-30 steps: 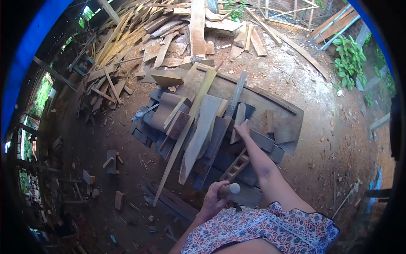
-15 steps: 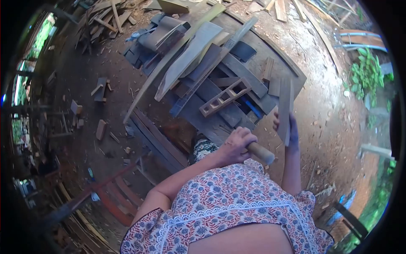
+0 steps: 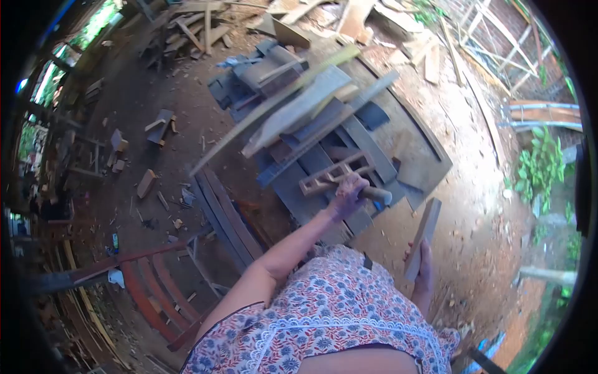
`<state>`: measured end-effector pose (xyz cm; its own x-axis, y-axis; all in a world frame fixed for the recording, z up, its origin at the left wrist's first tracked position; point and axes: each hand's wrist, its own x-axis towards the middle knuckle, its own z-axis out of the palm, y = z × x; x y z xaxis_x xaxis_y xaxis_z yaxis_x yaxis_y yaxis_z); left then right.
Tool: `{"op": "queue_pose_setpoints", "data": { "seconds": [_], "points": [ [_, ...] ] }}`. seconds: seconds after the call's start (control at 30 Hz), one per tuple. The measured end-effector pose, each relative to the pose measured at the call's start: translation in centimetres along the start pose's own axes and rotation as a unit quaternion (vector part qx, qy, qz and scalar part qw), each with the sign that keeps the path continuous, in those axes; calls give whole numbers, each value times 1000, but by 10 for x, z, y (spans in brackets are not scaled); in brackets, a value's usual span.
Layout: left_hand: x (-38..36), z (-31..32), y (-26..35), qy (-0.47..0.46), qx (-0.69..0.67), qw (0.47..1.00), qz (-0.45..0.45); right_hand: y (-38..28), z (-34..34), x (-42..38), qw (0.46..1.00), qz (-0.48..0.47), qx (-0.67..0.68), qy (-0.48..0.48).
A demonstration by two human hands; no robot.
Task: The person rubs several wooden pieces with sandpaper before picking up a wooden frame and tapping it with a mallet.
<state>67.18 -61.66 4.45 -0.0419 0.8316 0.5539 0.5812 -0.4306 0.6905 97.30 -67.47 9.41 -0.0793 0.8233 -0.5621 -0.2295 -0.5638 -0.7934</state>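
My left hand [image 3: 350, 192] is closed around a short round wooden stick [image 3: 379, 195], whose thick end points right; the rest is hidden by the fingers. It overlaps the near edge of a small wooden frame with square openings [image 3: 316, 182], lying on the boards of the cluttered workbench [image 3: 423, 149]. Lower at the right, my right hand [image 3: 425, 262] grips a narrow flat piece of wood [image 3: 426, 234], tilted upward off the bench.
Long planks [image 3: 299, 115] and dark boards are stacked across the bench. Scrap wood [image 3: 193, 31] is heaped behind it. A reddish slatted wooden piece [image 3: 149, 293] stands at lower left. Wood chips cover the dirt floor, and a leafy plant [image 3: 539, 165] grows at right.
My left hand has moved up and forward over the wooden frame with the round stick. My right hand has lowered with the flat wood piece. The view has shifted.
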Motion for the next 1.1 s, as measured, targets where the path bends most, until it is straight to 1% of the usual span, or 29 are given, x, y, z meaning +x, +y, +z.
{"op": "queue_pose_setpoints", "data": {
  "seconds": [0.03, 0.07, 0.1, 0.13, 0.17, 0.2, 0.27, 0.3, 0.33, 0.4, 0.43, 0.47, 0.5, 0.53, 0.57, 0.6, 0.63, 0.7, 0.73, 0.77, 0.83, 0.87, 0.93, 0.97, 1.03, 1.07, 1.1],
  "points": [
    [-4, -6, -2, 7, 15, 1000, 5, -6, 4, -5, 999, -5, -41, 5],
    [-7, -7, -6, 12, -10, 1000, -16, -12, 9, -7, 997, -13, -80, 16],
    [-5, -1, -9, 14, -44, 998, -33, -18, 16, -5, 997, -25, -76, 17],
    [-6, 2, -14, 12, -53, 998, -18, -24, 23, -8, 991, -38, -124, 19],
    [-8, 1, -22, 8, -39, 999, -28, -30, 28, -13, 983, -50, -172, 31],
    [-10, 8, -23, 1, -28, 999, -41, -35, 35, -21, 982, -61, -169, 55],
    [-6, 20, -22, 6, -46, 998, -30, -48, 59, -23, 968, -134, -211, 36],
    [-9, 10, -27, 18, -34, 998, -42, -51, 70, -26, 968, -138, -208, 25],
    [-10, 8, -28, 32, -29, 999, -15, -56, 81, -33, 968, -147, -200, 21],
    [-15, 3, -34, 40, -17, 999, -9, -50, 98, -28, 967, -167, -193, 18],
    [-6, 10, -32, 39, -25, 999, 0, -41, 102, -19, 931, -271, -244, 6],
    [-7, 10, -32, 21, -31, 999, -15, -34, 101, -19, 883, -363, -297, 2],
    [-6, 17, -31, 17, -47, 999, -11, -37, 104, -25, 881, -363, -304, 18],
    [-5, 19, -32, 11, -43, 999, -18, -41, 113, -29, 874, -281, -395, -10],
    [-10, 15, -37, 7, -28, 999, -29, -44, 123, -31, 855, -194, -477, -51],
    [-14, 17, -38, -12, -42, 997, -63, -47, 128, -32, 807, -211, -545, -86],
    [-13, 16, -40, 1, -24, 997, -74, -44, 132, -29, 803, -215, -545, -109],
    [-17, 15, -41, 5, -51, 997, -49, -33, 130, -33, 883, -207, -412, -82],
    [-11, 8, -30, 37, -63, 996, -44, -40, 137, -38, 902, -205, -373, -73],
    [-13, 9, -32, 36, -64, 996, -44, -39, 136, -37, 902, -204, -374, -72],
    [-13, 11, -35, 50, -42, 997, -42, -35, 132, -31, 874, -266, -405, -37],
    [-13, 11, -35, 51, -43, 997, -41, -32, 132, -27, 873, -267, -406, -37],
    [-12, 8, -32, 40, -23, 998, -47, -28, 130, -21, 830, -235, -499, -83],
    [-10, 9, -29, 40, -30, 998, -44, -29, 126, -22, 829, -236, -501, -75],
    [-8, 3, -29, 48, -39, 998, -12, -28, 121, -23, 868, -223, -437, -74],
    [-10, 2, -29, 46, -38, 998, -14, -33, 126, -28, 893, -228, -382, -66],
    [-10, 2, -29, 48, -41, 998, -18, -33, 127, -27, 894, -227, -381, -66]
  ]
}}
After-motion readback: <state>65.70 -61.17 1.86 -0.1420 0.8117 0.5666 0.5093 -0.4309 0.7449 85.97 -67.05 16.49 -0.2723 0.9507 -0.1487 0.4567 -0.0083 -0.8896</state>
